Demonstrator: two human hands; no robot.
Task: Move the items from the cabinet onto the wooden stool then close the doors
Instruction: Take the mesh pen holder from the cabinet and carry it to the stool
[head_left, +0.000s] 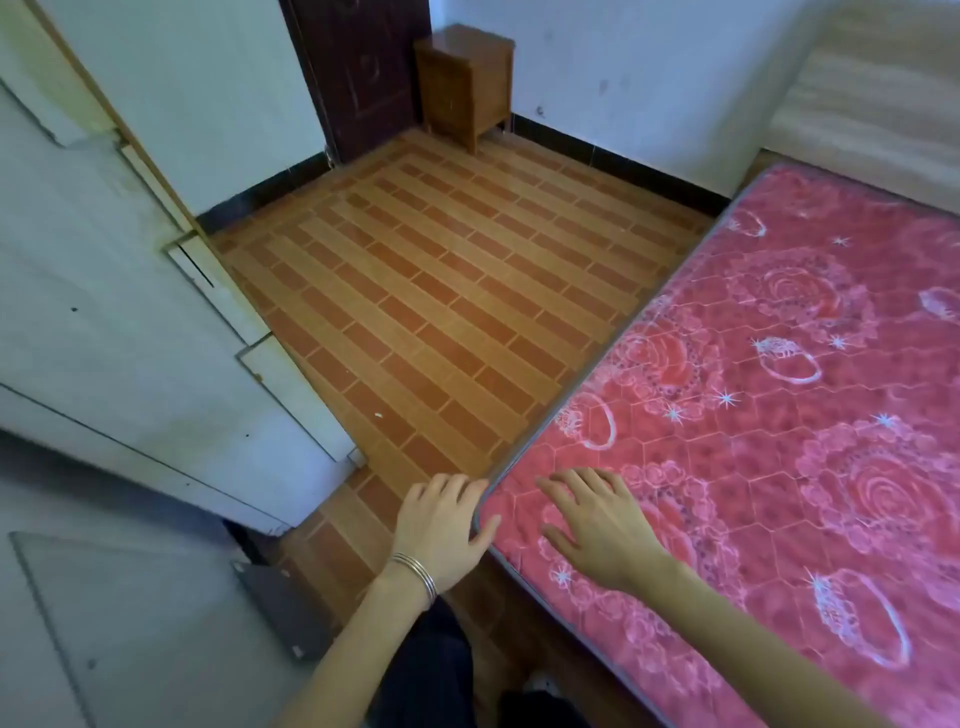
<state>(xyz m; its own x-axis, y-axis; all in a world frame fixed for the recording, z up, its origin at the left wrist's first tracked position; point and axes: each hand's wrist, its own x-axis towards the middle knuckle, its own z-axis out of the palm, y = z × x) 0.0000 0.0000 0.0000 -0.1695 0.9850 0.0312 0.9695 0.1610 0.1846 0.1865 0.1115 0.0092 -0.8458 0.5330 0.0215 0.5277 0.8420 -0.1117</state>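
Note:
A tall white cabinet (119, 332) fills the left side, its doors shut as far as I can see; nothing inside shows. A small brown wooden stool-like stand (462, 85) sits in the far corner against the wall. My left hand (441, 525), with thin bangles on the wrist, hangs over the floor beside the mattress corner, fingers spread and empty. My right hand (597, 525) hovers flat over the near corner of the red mattress, fingers apart, holding nothing.
A red patterned mattress (779, 415) takes up the right side. Brown striped floor tiles (441, 291) lie between cabinet and bed. A dark wooden door (363, 73) stands at the back. A grey panel (283, 608) lies at the cabinet's foot.

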